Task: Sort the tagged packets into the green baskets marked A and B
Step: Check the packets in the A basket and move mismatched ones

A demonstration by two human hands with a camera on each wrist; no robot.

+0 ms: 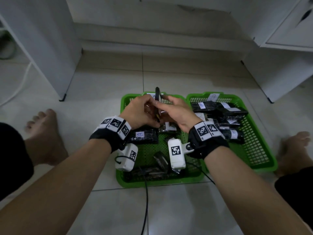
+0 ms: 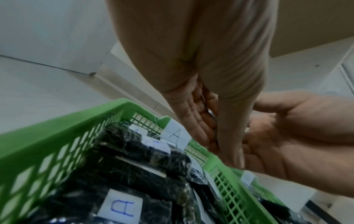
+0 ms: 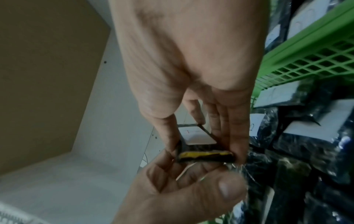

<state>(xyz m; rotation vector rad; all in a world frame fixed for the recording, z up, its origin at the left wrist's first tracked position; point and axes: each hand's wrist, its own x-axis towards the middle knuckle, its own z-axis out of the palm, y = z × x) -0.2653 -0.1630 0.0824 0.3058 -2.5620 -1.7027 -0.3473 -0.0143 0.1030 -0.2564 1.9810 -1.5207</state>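
Head view: left hand and right hand both pinching one thin black wrapped packet, held edge-up over green plastic mesh basket tagged A; green mesh basket tagged B alongside, touching, holding black packets.

Left wrist: fingers curled against packet, mostly hidden.

Right wrist: fingers and thumb clamped on packet, white tag facing up, letter unreadable.

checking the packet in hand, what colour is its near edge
Yellow on black, clearest in the right wrist view: packet.
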